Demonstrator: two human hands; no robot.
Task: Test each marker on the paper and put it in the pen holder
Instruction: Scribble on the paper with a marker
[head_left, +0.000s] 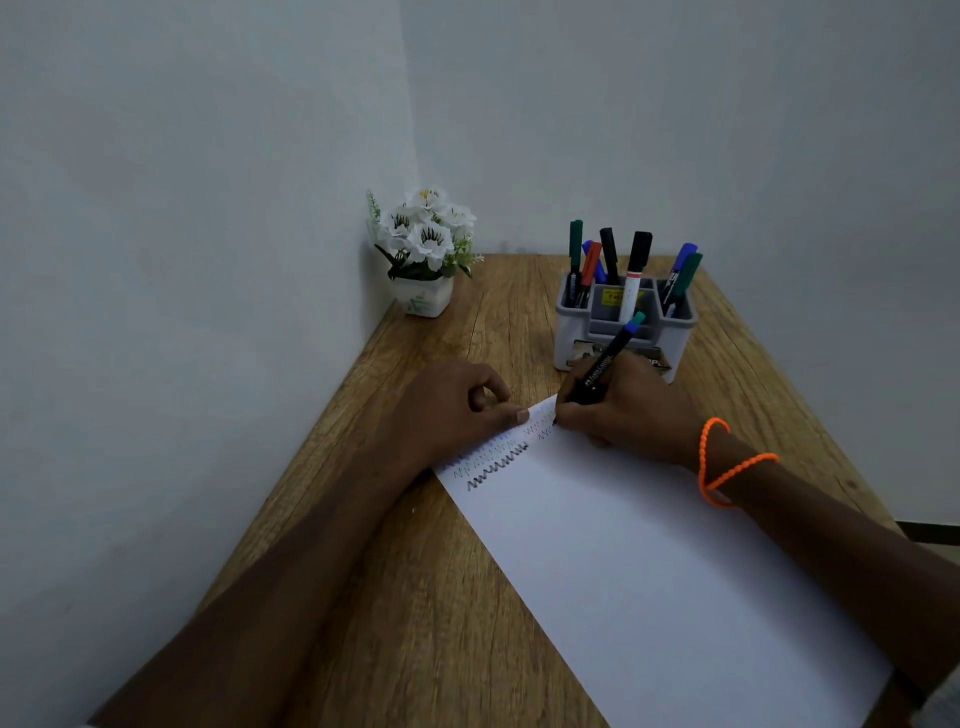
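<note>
A white sheet of paper (649, 561) lies diagonally on the wooden table, with several zigzag test lines (498, 460) near its far edge. My right hand (623, 405) grips a black marker (605, 361) with a blue-green end, its tip touching the paper at the far corner. My left hand (457, 410) rests on the paper's far edge, fingers loosely curled, thumb pressing the sheet. Behind my right hand stands the grey pen holder (571, 332), which contains several markers (636, 270) upright in its compartments.
A small white pot of white artificial flowers (423, 244) stands in the far left corner against the walls. The wooden table (415, 597) runs along the left wall. An orange beaded band (727, 462) circles my right wrist.
</note>
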